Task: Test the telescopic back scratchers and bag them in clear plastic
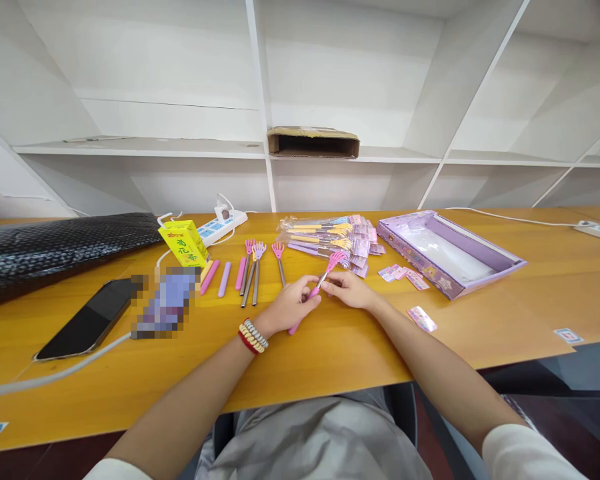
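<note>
My left hand [291, 308] is closed around the pink handle of a small back scratcher [325, 272] with a metal shaft and a pink claw head. The fingers of my right hand [353, 291] pinch its shaft just below the claw. Left of my hands lie loose metal shafts with pink, yellow and purple claw heads [260, 249], and another pink-headed claw shaft [279, 252] is nearer. Beside them are separate handle tubes: a purple tube [225, 279] and several pink or yellow ones. Behind my hands, bagged back scratchers [320, 235] with printed cards form a pile.
A purple display box [460, 288] lies at the right, near small printed cards [421, 319]. At the left are a yellow drink carton [184, 243], a phone [87, 320], a power strip [223, 228] and a black wrapped bundle [65, 250]. Shelves with a cardboard box [314, 132] rise behind.
</note>
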`<action>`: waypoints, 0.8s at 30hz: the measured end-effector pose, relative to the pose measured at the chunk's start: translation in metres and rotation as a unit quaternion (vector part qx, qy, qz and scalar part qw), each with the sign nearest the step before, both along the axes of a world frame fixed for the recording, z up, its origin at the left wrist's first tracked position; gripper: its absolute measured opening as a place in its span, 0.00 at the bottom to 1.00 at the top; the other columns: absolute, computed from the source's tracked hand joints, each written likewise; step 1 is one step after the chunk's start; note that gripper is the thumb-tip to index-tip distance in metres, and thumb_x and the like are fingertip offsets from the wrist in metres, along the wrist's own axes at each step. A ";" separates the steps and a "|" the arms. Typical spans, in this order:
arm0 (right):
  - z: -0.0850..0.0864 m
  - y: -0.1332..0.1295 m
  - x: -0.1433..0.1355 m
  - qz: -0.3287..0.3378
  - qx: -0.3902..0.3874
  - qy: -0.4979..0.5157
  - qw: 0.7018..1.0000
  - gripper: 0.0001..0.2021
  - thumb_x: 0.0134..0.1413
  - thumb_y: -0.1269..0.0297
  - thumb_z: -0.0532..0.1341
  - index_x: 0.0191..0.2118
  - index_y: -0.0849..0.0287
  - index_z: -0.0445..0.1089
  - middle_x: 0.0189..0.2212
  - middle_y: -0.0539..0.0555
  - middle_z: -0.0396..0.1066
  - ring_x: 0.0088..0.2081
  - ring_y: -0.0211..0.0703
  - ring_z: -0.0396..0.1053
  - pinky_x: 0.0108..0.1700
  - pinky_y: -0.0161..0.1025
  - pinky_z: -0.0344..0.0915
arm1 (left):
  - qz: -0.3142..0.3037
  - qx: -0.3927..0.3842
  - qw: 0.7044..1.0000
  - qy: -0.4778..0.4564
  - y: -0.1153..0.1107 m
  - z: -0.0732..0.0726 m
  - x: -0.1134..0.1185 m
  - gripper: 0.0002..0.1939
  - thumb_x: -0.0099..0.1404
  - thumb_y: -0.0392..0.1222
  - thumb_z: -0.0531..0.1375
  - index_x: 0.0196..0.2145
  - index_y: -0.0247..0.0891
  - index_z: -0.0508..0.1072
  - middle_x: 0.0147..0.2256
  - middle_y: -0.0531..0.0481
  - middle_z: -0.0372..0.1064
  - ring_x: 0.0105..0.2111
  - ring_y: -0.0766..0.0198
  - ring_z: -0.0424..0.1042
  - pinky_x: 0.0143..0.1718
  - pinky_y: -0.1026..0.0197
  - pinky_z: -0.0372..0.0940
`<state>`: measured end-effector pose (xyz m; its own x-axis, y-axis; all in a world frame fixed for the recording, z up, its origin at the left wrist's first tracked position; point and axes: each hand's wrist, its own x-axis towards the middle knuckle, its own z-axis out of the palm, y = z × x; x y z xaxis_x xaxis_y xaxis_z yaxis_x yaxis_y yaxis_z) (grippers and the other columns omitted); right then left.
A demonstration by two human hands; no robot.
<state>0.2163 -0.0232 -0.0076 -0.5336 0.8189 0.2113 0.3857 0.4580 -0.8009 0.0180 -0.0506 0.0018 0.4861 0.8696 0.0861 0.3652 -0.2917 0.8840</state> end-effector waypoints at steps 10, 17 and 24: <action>-0.012 0.006 -0.004 0.008 -0.179 0.228 0.957 0.16 0.47 0.54 0.62 0.38 0.61 0.72 0.24 0.50 0.69 0.19 0.31 0.59 0.20 0.31 0.51 | -0.101 0.018 0.995 -0.008 -0.001 0.003 0.000 0.24 0.62 0.45 0.53 0.55 0.39 0.58 0.28 0.54 0.62 0.26 0.68 0.63 0.29 0.64 0.61; -0.006 0.014 0.002 -0.122 -0.170 0.400 0.892 0.18 0.49 0.48 0.59 0.42 0.55 0.67 0.22 0.48 0.67 0.16 0.32 0.58 0.16 0.31 0.48 | -0.042 0.108 0.992 0.054 0.003 0.003 -0.003 0.22 0.66 0.47 0.47 0.54 0.38 0.62 0.39 0.48 0.69 0.37 0.63 0.67 0.41 0.60 0.62; -0.008 0.016 0.004 -0.178 0.002 0.224 0.958 0.18 0.52 0.50 0.57 0.26 0.61 0.70 0.14 0.48 0.62 0.16 0.32 0.56 0.19 0.32 0.52 | -0.063 0.125 0.986 0.087 0.002 0.008 -0.003 0.23 0.68 0.48 0.43 0.54 0.37 0.62 0.35 0.50 0.70 0.32 0.64 0.66 0.38 0.60 0.62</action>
<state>0.2207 -0.0072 -0.0153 -0.0747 0.9311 0.3569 0.1358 0.3641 -0.9214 0.0146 -0.0485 0.0094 0.6160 0.7629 0.1964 0.4511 -0.5460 0.7059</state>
